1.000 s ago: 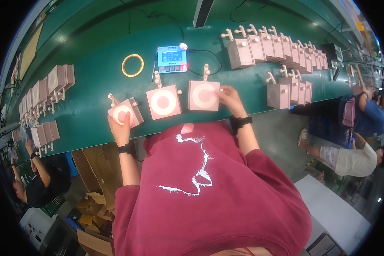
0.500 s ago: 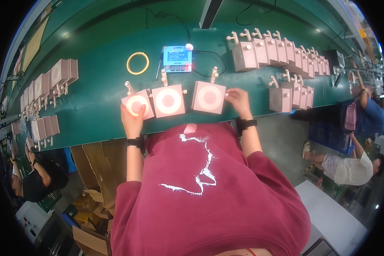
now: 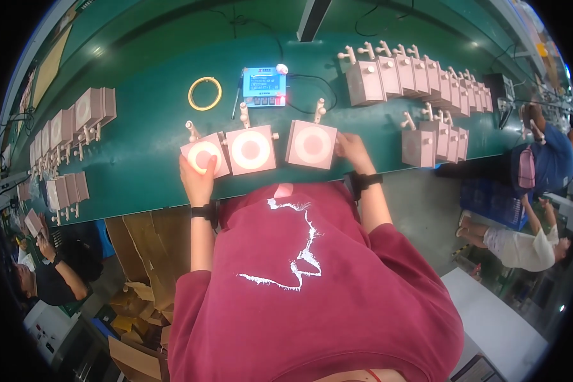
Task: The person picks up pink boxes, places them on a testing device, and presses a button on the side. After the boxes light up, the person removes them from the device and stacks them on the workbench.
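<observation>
Fingers of the left hand [image 3: 196, 186] grip the left box [image 3: 195, 153]; those of the right hand [image 3: 355, 153] meet the right box [image 3: 312, 142], hold unclear. Bare bench [image 3: 146, 153] opens leftward, near edge close.

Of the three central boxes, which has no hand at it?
The middle box; the left hand is on the left box, the right hand at the right box.

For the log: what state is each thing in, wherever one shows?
Left pink box: lit, gripped by left hand
Middle pink box: lit, no hand on it
Right pink box: dimmer, right hand at its side
Blue device: screen lit
Cardboard box: open
</observation>
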`<state>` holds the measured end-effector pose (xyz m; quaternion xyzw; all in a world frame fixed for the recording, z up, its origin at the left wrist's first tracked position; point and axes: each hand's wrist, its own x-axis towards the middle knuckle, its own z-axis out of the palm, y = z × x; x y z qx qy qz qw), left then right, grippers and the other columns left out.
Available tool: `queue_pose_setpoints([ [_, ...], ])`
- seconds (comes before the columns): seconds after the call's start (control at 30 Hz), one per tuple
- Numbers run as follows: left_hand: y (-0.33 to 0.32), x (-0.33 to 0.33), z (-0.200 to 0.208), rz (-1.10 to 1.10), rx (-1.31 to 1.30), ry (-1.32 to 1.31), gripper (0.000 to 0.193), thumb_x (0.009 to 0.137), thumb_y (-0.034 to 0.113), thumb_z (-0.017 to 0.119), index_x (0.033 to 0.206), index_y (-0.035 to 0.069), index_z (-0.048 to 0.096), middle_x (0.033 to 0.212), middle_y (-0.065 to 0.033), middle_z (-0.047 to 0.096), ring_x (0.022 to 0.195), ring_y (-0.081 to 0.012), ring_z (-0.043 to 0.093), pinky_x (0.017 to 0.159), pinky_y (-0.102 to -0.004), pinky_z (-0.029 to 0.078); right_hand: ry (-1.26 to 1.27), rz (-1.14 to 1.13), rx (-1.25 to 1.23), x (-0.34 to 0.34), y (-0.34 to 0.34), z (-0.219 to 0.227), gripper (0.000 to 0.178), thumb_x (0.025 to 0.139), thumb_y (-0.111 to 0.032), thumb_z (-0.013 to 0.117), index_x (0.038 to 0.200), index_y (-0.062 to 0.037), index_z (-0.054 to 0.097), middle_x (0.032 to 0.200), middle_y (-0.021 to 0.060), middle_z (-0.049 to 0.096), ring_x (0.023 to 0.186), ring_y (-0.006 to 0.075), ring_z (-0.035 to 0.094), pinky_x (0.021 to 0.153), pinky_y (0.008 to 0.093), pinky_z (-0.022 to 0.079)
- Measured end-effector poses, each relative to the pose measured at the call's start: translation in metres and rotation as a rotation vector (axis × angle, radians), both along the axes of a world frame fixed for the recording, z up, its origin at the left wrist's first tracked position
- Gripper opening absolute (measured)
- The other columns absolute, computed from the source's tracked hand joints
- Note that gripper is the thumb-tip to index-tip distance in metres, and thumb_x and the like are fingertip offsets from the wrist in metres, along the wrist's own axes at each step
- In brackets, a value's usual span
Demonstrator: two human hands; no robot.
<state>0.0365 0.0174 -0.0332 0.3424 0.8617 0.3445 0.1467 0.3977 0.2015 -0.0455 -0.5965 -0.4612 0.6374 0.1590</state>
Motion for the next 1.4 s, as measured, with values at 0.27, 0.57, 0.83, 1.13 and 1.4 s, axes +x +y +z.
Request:
queue_pose_setpoints([
  [0.27,-0.001,0.002,0.001,0.006,0.001,-0.001,0.087,0.073,0.036,0.079,0.131,-0.010,0.035,0.123,-0.0267,0.052,0.115,-0.0377,0.052,0.096,-0.0412,0.043,0.182,-0.073,0.265,0.002,-0.016,0.014,0.016,0.091,-0.013,0.060,0.093,0.0024,0.063,0.085,0.0051,0.065,0.075,0.0134,0.060,0.069,0.0249,0.050],
  [0.57,0.000,0.001,0.003,-0.002,0.026,-0.049,0.081,0.071,0.034,0.080,0.128,-0.008,0.040,0.119,-0.0248,0.055,0.110,-0.0365,0.055,0.092,-0.0425,0.044,-0.401,0.084,0.076,-0.013,-0.002,0.006,0.041,0.097,-0.031,0.048,0.081,0.0010,0.067,0.072,0.0174,0.068,0.070,0.0246,0.067,0.062,0.0359,0.050],
  [0.83,0.001,0.008,0.005,0.049,-0.017,0.077,0.076,0.071,0.030,0.080,0.126,-0.006,0.042,0.114,-0.0244,0.057,0.105,-0.0370,0.058,0.088,-0.0425,0.047,-0.759,0.309,0.838,-0.036,-0.009,0.090,0.044,0.092,-0.034,0.050,0.071,0.0004,0.066,0.071,0.0237,0.062,0.067,0.0420,0.062,0.062,0.0487,0.047],
  [1.13,-0.008,-0.027,0.014,0.069,0.063,-0.167,0.074,0.074,0.033,0.078,0.127,-0.008,0.045,0.120,-0.0259,0.056,0.113,-0.0372,0.055,0.095,-0.0416,0.044,-0.931,0.270,1.070,-0.038,-0.008,0.086,0.042,0.081,-0.037,0.066,0.099,0.0008,0.059,0.097,0.0233,0.060,0.090,0.0404,0.059,0.074,0.0457,0.047],
  [1.4,-0.060,-0.258,0.015,0.632,-0.156,0.235,0.085,0.073,0.057,0.070,0.127,-0.006,0.047,0.126,-0.0310,0.051,0.120,-0.0422,0.047,0.101,-0.0478,0.036,-0.875,0.317,0.926,-0.050,-0.012,0.078,0.076,0.079,-0.040,0.070,0.134,0.0009,0.037,0.120,0.0225,0.049,0.108,0.0414,0.051,0.085,0.0471,0.045],
])
